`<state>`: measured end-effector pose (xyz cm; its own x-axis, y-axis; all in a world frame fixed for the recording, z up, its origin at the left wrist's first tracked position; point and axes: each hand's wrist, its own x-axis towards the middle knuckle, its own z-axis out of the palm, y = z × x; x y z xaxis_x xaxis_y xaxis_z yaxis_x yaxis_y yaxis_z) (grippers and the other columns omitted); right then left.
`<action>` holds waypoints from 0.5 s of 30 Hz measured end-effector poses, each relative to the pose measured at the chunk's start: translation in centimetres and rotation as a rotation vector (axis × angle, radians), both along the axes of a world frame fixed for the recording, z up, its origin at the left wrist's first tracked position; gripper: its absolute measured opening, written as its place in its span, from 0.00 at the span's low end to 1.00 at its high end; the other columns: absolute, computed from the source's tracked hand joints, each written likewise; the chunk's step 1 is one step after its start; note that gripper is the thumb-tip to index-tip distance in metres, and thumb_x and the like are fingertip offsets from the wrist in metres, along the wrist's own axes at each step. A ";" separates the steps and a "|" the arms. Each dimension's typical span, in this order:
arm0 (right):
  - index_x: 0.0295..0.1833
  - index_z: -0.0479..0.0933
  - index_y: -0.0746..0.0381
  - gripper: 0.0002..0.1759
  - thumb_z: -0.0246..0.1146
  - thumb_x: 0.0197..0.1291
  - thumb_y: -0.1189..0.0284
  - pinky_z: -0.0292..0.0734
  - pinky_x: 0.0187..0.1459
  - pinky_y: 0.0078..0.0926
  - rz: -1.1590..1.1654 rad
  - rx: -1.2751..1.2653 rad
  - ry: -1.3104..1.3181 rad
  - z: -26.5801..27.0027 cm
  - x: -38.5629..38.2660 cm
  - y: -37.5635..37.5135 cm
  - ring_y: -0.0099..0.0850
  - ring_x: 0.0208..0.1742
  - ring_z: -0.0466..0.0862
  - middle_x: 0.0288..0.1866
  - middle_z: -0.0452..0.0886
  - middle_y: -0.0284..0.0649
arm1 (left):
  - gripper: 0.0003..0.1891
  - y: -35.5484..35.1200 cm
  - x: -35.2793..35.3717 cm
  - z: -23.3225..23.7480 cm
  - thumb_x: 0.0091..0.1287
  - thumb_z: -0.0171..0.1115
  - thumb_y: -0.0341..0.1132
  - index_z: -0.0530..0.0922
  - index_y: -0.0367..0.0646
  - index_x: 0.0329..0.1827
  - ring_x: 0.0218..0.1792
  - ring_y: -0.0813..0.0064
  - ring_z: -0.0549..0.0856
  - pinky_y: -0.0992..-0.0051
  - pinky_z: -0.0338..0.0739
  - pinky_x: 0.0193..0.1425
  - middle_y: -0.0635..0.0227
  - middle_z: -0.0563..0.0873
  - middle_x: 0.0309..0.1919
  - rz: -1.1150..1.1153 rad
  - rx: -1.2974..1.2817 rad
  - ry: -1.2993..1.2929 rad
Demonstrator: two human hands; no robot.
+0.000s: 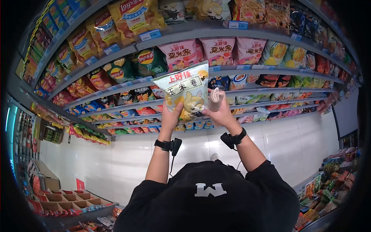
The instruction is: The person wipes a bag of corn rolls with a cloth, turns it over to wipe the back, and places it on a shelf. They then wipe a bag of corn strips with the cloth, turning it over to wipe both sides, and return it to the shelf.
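A silver-and-yellow bag of corn snacks (188, 87), printed with red and black characters and a cartoon figure, is held up in front of the shelves. My left hand (171, 115) grips its lower left side, thumb across the front. My right hand (221, 113) pinches the lower right edge with the thumb. Tucked in that same hand is a rolled pale pink item (215, 97), perhaps cloth, whose kind I cannot tell. Behind the bag's top edge stand pink snack bags (217, 50) and a dark green Lay's bag (150, 60).
Curved-looking shelves (185, 31) full of snack bags span the view, with blue price tags (238, 25) along their edges. Pale floor tiles (127, 154) lie below. A compartmented display (69, 201) stands lower left, and packed goods (324, 189) fill the lower right.
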<state>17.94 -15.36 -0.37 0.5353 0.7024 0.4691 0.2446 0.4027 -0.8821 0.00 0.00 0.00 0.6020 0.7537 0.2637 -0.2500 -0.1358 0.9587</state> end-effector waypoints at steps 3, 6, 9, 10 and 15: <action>0.67 0.63 0.58 0.46 0.86 0.51 0.61 0.75 0.64 0.34 0.033 -0.300 -0.152 0.5 0.2 -1.6 0.32 0.64 0.80 0.63 0.78 0.41 | 0.38 -1.0 0.2 -1.3 0.72 0.72 0.48 0.65 0.36 0.76 0.64 0.68 0.81 0.66 0.74 0.70 0.57 0.81 0.65 -0.030 0.020 -0.035; 0.67 0.63 0.58 0.48 0.87 0.49 0.62 0.75 0.63 0.34 0.053 -0.232 -0.063 -0.3 -2.1 -0.3 0.32 0.63 0.79 0.59 0.79 0.40 | 0.38 0.3 -2.2 -1.2 0.73 0.71 0.51 0.65 0.35 0.75 0.64 0.68 0.81 0.66 0.74 0.71 0.58 0.81 0.65 -0.045 -0.006 -0.024; 0.67 0.63 0.58 0.48 0.87 0.49 0.61 0.74 0.65 0.34 0.029 -0.219 -0.124 -0.1 -2.3 -0.8 0.31 0.63 0.78 0.60 0.78 0.39 | 0.39 0.0 -2.3 -1.9 0.73 0.70 0.53 0.66 0.35 0.75 0.65 0.69 0.80 0.66 0.72 0.71 0.58 0.81 0.66 -0.071 -0.083 -0.035; 0.68 0.64 0.59 0.48 0.87 0.49 0.61 0.73 0.67 0.34 0.057 -0.206 -0.069 0.0 -2.5 -0.9 0.31 0.65 0.77 0.62 0.77 0.39 | 0.39 0.2 -2.4 -2.1 0.73 0.70 0.53 0.66 0.35 0.75 0.65 0.69 0.80 0.67 0.72 0.72 0.58 0.81 0.66 -0.088 -0.053 -0.039; 0.77 0.58 0.62 0.56 0.86 0.49 0.64 0.68 0.74 0.35 0.122 -0.325 -0.010 0.3 -3.1 -1.5 0.32 0.73 0.72 0.73 0.71 0.41 | 0.40 1.0 -3.3 -2.5 0.73 0.71 0.53 0.65 0.35 0.77 0.67 0.68 0.79 0.67 0.71 0.73 0.58 0.80 0.67 -0.143 -0.029 -0.020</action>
